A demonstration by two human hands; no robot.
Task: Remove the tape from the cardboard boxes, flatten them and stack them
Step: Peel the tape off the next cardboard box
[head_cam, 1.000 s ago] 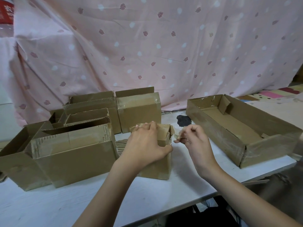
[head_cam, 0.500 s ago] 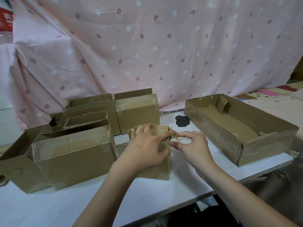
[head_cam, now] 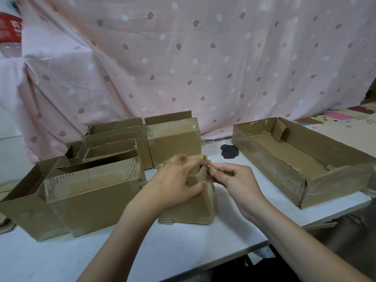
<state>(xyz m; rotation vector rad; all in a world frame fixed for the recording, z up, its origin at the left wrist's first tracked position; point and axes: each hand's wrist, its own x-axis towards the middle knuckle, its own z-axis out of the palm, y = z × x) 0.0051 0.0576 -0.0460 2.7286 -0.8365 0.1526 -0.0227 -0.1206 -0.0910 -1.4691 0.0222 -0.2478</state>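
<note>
The small box (head_cam: 189, 208) stands upright on the white surface (head_cam: 183, 251), near its front edge and between the cluster of open boxes (head_cam: 89, 186) on the left and the long shallow box (head_cam: 301, 161) on the right. The left hand (head_cam: 175, 184) lies over the small box's top, fingers curled round its upper edge. The right hand (head_cam: 234, 180) pinches a strip of tape (head_cam: 208, 169) at the top right corner. A pink patterned cloth (head_cam: 203, 68) hangs behind.

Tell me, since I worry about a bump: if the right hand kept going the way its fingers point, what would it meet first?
Probably the small box: the right hand points left at its top corner, where the left hand grips. Depth is unclear.
</note>
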